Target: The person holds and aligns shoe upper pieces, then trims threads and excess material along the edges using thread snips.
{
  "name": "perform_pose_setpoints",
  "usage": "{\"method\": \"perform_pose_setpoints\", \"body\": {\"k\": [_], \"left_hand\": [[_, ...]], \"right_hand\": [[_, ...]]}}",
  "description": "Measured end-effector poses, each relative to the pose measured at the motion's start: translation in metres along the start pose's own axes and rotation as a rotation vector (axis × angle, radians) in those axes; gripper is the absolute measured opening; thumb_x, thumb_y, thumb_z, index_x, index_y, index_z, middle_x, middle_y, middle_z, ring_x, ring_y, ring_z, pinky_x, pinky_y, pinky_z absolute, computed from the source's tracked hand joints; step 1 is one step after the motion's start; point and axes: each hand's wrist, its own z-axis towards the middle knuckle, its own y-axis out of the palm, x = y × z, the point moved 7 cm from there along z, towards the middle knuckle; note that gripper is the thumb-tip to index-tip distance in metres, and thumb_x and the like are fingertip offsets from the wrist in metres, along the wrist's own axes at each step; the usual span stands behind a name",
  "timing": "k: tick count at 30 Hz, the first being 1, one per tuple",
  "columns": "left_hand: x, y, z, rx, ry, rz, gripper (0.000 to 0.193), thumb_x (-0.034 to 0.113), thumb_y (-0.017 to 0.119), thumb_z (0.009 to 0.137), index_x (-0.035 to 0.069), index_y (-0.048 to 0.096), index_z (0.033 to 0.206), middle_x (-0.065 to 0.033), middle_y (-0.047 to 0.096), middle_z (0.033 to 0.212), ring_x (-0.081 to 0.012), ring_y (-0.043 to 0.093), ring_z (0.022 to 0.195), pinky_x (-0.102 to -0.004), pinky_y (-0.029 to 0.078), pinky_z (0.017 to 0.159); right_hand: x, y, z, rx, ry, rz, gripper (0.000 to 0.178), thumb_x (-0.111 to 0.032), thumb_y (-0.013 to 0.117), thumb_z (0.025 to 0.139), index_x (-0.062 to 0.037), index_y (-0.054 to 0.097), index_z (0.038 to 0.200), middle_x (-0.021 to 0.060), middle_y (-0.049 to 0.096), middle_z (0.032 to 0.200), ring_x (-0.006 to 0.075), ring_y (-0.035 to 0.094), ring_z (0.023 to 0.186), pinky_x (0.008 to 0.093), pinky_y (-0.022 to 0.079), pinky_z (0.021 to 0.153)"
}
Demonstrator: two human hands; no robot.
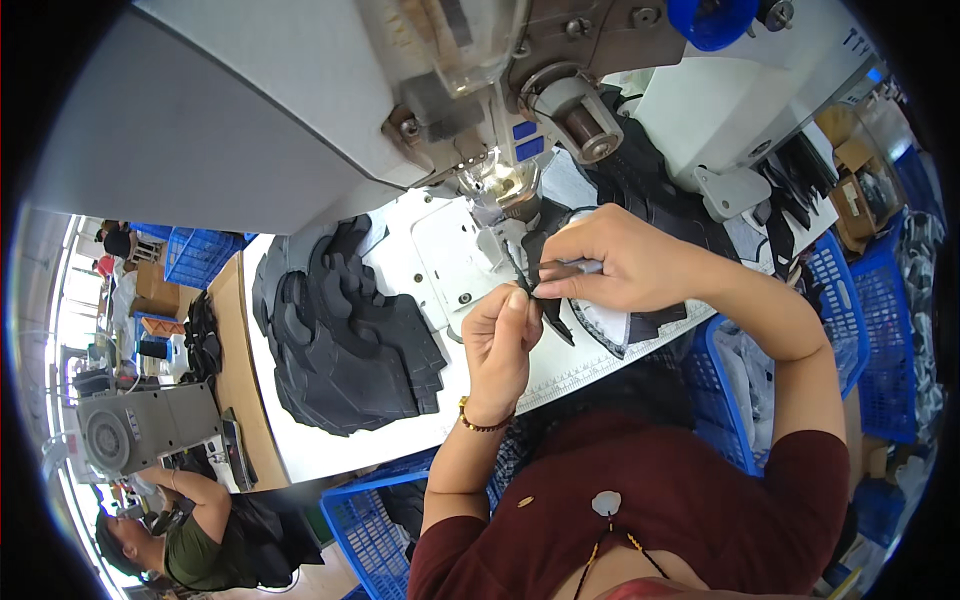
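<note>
Below the sewing machine's needle area [505,190], my two hands meet over a narrow black fabric piece [554,318]. My left hand [500,340] is closed, thumb and forefinger pinching the edge of that piece. Held in my closed right hand [625,262] is a small grey metal hand tool [570,268]; its tip is at the fabric beside my left fingertips. Fingers hide most of the tool, so I cannot tell its exact kind. A stack of black cut fabric pieces [345,345] lies to the left of my hands, and more black pieces [650,180] lie at the right.
The white machine table [400,448] has a ruler strip along its near edge. Blue plastic baskets [370,540] stand below it at left and right [730,420]. At far left, another person [215,520] sits by a second sewing machine [145,425].
</note>
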Motion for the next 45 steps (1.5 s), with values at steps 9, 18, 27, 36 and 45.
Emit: {"method": "perform_pose_setpoints", "body": {"k": [9,18,27,36,45], "left_hand": [[0.021,0.008,-0.008,-0.026,0.245,0.447,0.029,0.017,0.038,0.092,0.002,0.046,0.068,-0.0002,0.045,0.057,-0.0045,0.040,0.049,-0.0181,0.031,0.045],[0.025,0.010,-0.012,-0.004,0.304,0.471,0.029,0.016,0.039,0.091,0.001,0.046,0.068,-0.0004,0.045,0.060,-0.0041,0.039,0.050,-0.0181,0.031,0.045],[0.026,0.013,-0.011,-0.009,0.337,0.468,0.028,0.016,0.039,0.091,0.001,0.046,0.069,-0.0003,0.043,0.059,-0.0037,0.038,0.050,-0.0179,0.030,0.044],[0.026,0.014,-0.013,0.025,0.471,0.568,0.022,0.012,0.038,0.091,0.000,0.045,0.074,0.0019,0.041,0.055,-0.0012,0.031,0.047,-0.0167,0.024,0.042],[0.025,0.018,-0.018,-0.022,0.385,0.504,0.025,0.005,0.040,0.088,0.000,0.044,0.063,-0.0021,0.041,0.059,-0.0075,0.037,0.051,-0.0209,0.029,0.047]], "right_hand": [[-0.067,-0.016,-0.036,0.386,-0.282,-0.852,0.029,-0.021,0.066,0.063,-0.0013,0.055,0.083,0.0036,0.050,0.068,0.0158,0.053,0.059,0.0263,0.041,0.045],[-0.083,-0.001,-0.043,0.451,-0.433,-1.123,0.018,-0.011,0.062,0.062,0.0016,0.060,0.075,-0.0002,0.045,0.058,0.0090,0.044,0.049,0.0196,0.032,0.039],[-0.082,0.006,-0.045,0.444,-0.441,-1.197,0.025,-0.017,0.064,0.069,0.0036,0.060,0.083,0.0038,0.051,0.065,0.0098,0.043,0.046,0.0209,0.027,0.039],[-0.073,0.003,-0.038,0.405,-0.472,-1.161,0.015,-0.014,0.061,0.068,-0.0009,0.056,0.071,0.0008,0.045,0.059,0.0092,0.044,0.046,0.0220,0.032,0.038],[-0.041,-0.018,-0.028,0.281,-0.200,-0.506,0.013,-0.017,0.062,0.074,-0.0044,0.059,0.072,0.0079,0.052,0.060,0.0189,0.054,0.053,0.0283,0.040,0.043]]}}
